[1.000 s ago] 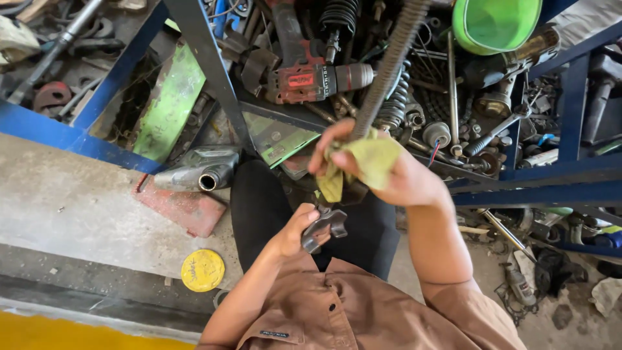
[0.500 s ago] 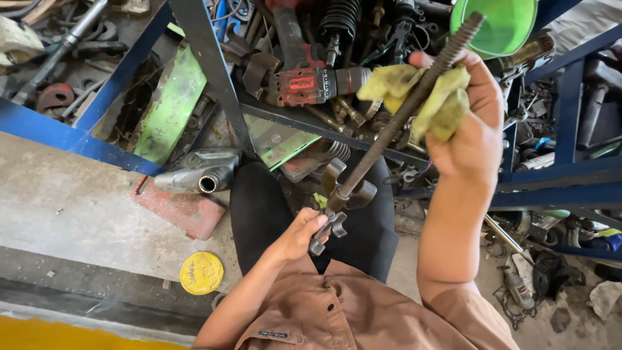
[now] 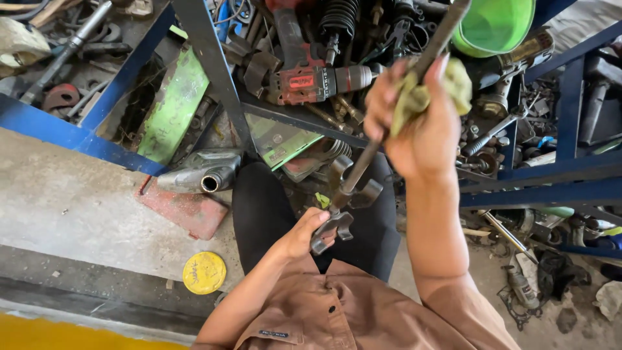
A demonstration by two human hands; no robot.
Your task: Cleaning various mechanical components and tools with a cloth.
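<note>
My right hand [image 3: 420, 123] is raised and closed around a long dark metal shaft [image 3: 414, 74], with a yellow-green rag [image 3: 414, 97] wrapped between palm and shaft. The shaft slants from upper right down to a forked yoke end [image 3: 346, 188] above my lap. My left hand [image 3: 304, 234] grips the lower fork piece [image 3: 332, 230] at the shaft's bottom end. I am sitting in dark trousers and a brown shirt.
A blue metal frame [image 3: 129, 65] holds scrap: a red power drill [image 3: 311, 81], coil springs, a green plate [image 3: 175, 107]. A green plastic bowl [image 3: 495, 26] sits upper right. An exhaust pipe end [image 3: 204, 175], a red plate [image 3: 188, 210] and a yellow lid [image 3: 204, 272] lie on concrete.
My right hand has slid with the rag from the shaft's lower end up toward its top, then back down a little. The left hand stays on the fork piece.
</note>
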